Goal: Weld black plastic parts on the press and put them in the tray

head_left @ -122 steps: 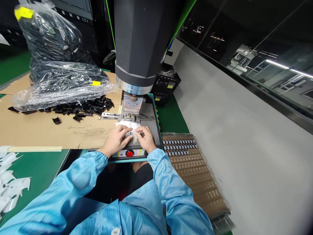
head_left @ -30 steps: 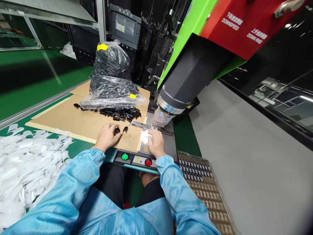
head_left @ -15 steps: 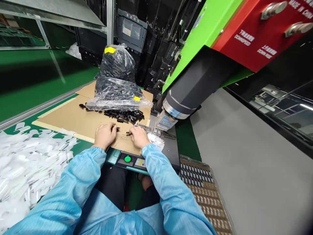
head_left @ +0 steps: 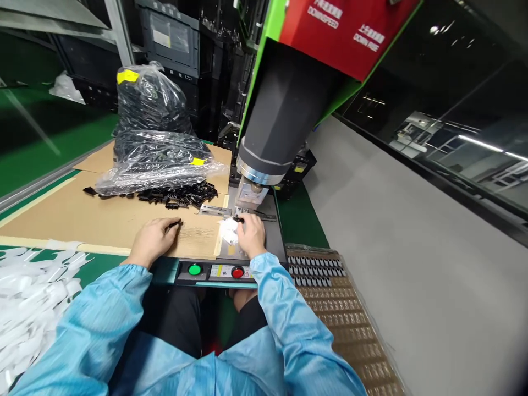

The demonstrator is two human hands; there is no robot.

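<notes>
My left hand (head_left: 153, 237) rests on the cardboard sheet (head_left: 82, 217), its fingers closed on a small black clip (head_left: 175, 224). My right hand (head_left: 251, 235) lies on the press's grey base plate (head_left: 275, 242), fingertips pinching another small black clip (head_left: 238, 219) just in front of the fixture (head_left: 247, 204) under the press head (head_left: 280, 115). A pile of white plastic parts (head_left: 228, 230) lies against its left side. Loose black clips (head_left: 181, 193) lie farther back on the cardboard.
Two clear bags of black parts (head_left: 152, 146) sit at the back of the cardboard. Green (head_left: 194, 269) and red (head_left: 237, 271) buttons face me on the press front. A tray of small parts (head_left: 330, 291) lies at right. White plastic pieces (head_left: 28, 297) heap at left.
My right hand has moved from the cardboard back to the base plate beside the white parts, carrying a black clip. My left hand stays on the cardboard. The view has swung right.
</notes>
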